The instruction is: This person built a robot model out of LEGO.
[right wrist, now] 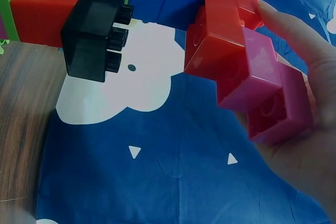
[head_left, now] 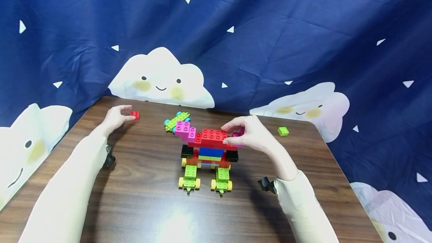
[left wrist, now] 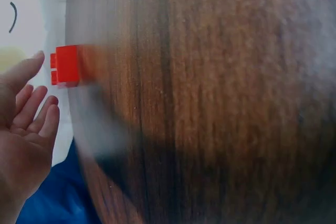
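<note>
A model built of toy bricks stands mid-table on green wheeled bases (head_left: 190,173) with yellow wheels. Its body has blue bricks (head_left: 210,152), black bricks (right wrist: 84,35) at the sides and a long red brick (head_left: 213,138) on top. With thumb and fingers my right hand (head_left: 251,133) grips the right end of that red brick. Stepped pink bricks (right wrist: 257,72) lie under its palm. Far to the left, my left hand (head_left: 116,118) hovers beside a small red brick (left wrist: 67,66), its fingers loosely bent and apart from the brick in the left wrist view.
Behind the model sits a lime green car (head_left: 177,121) with blue wheels. A lime green brick (head_left: 283,131) lies at the back right of the wooden table (head_left: 141,183). A dark blue curtain (head_left: 263,48) with clouds hangs along the table's far edge.
</note>
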The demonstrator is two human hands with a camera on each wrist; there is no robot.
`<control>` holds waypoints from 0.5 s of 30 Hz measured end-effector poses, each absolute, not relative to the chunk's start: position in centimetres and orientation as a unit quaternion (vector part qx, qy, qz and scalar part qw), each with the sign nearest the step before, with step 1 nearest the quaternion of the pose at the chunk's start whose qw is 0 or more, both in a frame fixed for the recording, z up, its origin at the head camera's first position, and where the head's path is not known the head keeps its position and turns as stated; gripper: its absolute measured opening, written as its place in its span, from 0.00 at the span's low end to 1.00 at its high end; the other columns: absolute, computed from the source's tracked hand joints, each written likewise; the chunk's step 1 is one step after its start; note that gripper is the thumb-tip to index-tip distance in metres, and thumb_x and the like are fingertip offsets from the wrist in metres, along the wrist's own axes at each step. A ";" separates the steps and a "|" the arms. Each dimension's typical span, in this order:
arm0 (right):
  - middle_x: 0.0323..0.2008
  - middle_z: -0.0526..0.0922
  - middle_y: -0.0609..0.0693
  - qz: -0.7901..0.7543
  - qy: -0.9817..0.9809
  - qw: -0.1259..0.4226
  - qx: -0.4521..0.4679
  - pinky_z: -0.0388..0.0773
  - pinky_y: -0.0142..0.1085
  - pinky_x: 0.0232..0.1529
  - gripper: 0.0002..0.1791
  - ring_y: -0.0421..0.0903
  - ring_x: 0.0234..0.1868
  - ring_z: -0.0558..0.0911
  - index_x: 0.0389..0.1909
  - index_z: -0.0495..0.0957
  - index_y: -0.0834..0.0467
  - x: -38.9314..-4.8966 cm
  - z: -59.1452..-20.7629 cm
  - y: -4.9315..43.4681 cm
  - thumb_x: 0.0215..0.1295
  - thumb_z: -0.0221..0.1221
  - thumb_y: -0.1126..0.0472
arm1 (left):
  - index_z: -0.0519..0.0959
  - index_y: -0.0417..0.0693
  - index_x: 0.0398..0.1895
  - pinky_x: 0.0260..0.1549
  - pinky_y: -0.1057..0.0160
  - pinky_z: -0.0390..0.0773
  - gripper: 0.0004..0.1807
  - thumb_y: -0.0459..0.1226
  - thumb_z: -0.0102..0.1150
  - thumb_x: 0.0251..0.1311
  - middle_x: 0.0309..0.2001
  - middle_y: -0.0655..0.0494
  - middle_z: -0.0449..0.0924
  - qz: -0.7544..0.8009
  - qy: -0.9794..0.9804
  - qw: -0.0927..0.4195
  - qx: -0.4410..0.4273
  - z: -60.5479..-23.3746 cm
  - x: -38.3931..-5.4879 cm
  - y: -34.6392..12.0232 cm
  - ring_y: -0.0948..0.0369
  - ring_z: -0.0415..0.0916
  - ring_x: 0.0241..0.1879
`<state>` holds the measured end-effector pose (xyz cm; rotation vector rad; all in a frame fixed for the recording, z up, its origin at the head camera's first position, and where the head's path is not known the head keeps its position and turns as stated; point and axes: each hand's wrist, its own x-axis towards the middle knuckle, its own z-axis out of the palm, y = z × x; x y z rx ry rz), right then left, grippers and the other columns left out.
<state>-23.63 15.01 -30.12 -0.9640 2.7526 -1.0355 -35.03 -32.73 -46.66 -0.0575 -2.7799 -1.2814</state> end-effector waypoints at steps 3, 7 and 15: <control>0.40 0.88 0.51 -0.336 0.889 0.025 -0.312 0.83 0.37 0.39 0.19 0.43 0.35 0.84 0.44 0.86 0.59 -23.6 -30.1 15.0 0.49 0.74 0.60 | 0.62 0.26 0.67 0.66 0.43 0.63 0.35 0.33 0.63 0.61 0.66 0.29 0.64 -0.410 -0.911 0.030 -0.016 -46.9 -35.2 -32.8 0.36 0.64 0.65; 0.39 0.89 0.51 -0.335 0.889 0.023 -0.311 0.83 0.37 0.40 0.19 0.43 0.36 0.84 0.44 0.86 0.59 -23.6 -30.1 15.1 0.49 0.74 0.59 | 0.61 0.25 0.67 0.66 0.42 0.60 0.36 0.33 0.63 0.61 0.66 0.28 0.63 -0.403 -0.915 0.018 -0.013 -46.8 -35.2 -32.5 0.35 0.62 0.66; 0.39 0.88 0.50 -0.336 0.889 0.024 -0.309 0.82 0.35 0.38 0.19 0.42 0.35 0.83 0.44 0.86 0.60 -23.6 -30.2 15.1 0.49 0.74 0.59 | 0.62 0.24 0.66 0.67 0.42 0.59 0.33 0.31 0.62 0.61 0.65 0.27 0.64 -0.386 -0.922 0.027 -0.014 -47.0 -35.4 -32.3 0.35 0.63 0.65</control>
